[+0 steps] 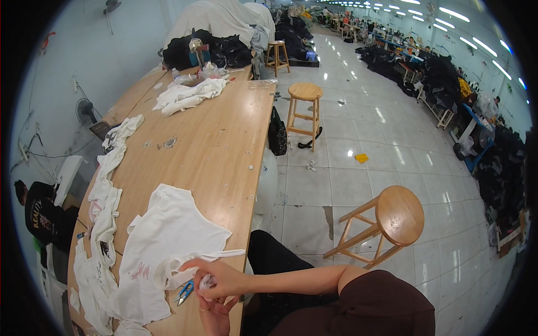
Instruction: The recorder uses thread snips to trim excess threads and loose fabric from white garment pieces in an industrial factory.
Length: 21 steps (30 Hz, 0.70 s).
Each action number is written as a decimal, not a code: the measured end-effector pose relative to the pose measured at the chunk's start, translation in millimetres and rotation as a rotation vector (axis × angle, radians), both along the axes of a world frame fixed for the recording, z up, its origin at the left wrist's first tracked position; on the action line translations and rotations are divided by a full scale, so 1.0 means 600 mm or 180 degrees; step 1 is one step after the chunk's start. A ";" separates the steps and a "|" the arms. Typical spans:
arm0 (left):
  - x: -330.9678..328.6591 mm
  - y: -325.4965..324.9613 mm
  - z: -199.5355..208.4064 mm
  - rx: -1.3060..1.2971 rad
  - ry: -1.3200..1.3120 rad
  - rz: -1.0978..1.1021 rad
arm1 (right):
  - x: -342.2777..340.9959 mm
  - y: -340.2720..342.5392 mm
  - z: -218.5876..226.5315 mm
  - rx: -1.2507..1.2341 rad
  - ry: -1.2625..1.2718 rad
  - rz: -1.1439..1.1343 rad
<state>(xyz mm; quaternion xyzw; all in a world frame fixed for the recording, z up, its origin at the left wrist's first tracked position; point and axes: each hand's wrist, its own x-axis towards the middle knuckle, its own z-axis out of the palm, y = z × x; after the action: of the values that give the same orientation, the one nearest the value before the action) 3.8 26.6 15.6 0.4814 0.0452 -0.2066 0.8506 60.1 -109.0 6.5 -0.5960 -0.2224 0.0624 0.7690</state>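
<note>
My right hand [224, 278] is closed around a small, crumpled whitish wad [208, 281], too blurred to tell what it is. Its fingertips reach the gathered white cloth [175, 270] beside a thin white strap. Just below, my left hand [216, 318], with a ring on it, has its fingers curled in; whatever it may grip is hidden. Blue thread snips [185, 292] lie on the table next to both hands. Left of them a white sleeveless top [168, 218] with a reddish print is spread flat.
More white garments [106, 185] lie along the left side of the wooden table [218, 151], with another pile [190, 95] farther up. Wooden stools [399, 215] stand on the tiled floor at right. A person [50, 213] in black sits at far left.
</note>
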 end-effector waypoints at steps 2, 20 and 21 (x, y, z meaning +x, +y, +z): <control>0.000 0.039 -0.067 0.0230 -0.0308 0.0132 | -0.001 0.000 -0.004 -0.0179 -0.0496 0.0147; 0.020 0.043 -0.097 0.1301 -0.0394 0.0793 | -0.029 0.001 -0.047 -0.2854 -0.2397 -0.0299; 0.021 0.033 -0.092 0.1172 -0.0422 0.1000 | -0.031 0.003 -0.044 -0.3058 -0.2716 -0.0685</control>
<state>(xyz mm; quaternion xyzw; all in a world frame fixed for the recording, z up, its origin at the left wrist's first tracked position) 16.3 46.4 -39.7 0.6278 0.1004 -0.0282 0.7714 41.7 -107.4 -20.1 -0.8648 -0.3947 -0.1647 0.2630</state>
